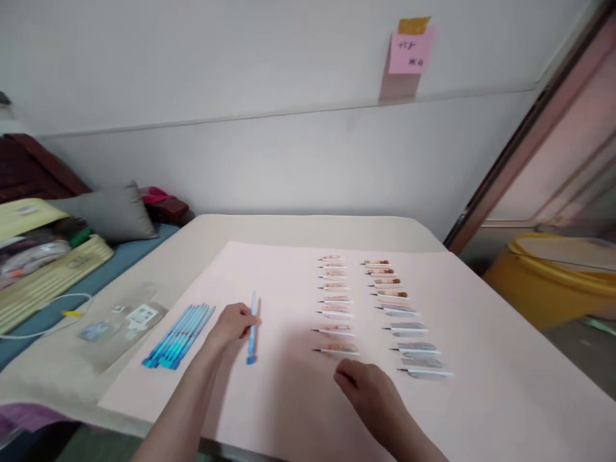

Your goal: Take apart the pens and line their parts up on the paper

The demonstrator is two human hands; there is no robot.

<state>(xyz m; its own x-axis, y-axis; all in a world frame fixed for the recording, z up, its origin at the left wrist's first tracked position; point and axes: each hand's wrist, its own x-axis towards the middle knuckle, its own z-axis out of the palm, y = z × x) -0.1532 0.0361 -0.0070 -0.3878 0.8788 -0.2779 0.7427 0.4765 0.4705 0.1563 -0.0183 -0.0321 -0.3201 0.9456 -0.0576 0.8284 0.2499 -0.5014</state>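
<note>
Fingers of the left hand clamped round a blue pen, held lengthwise just above the pink sheet. The right hand is half curled and gripping nothing, its fingertips just short of the nearest refill. Beyond it, two columns of refills. Left, a bundle of blue pens lies on the surface.

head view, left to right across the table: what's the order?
clear plastic bag → bundle of blue pens → left hand holding single blue pen → left column of small stick-like pieces → right column → yellow tub beyond the table edge. Right hand left out: it spans both columns.
</note>
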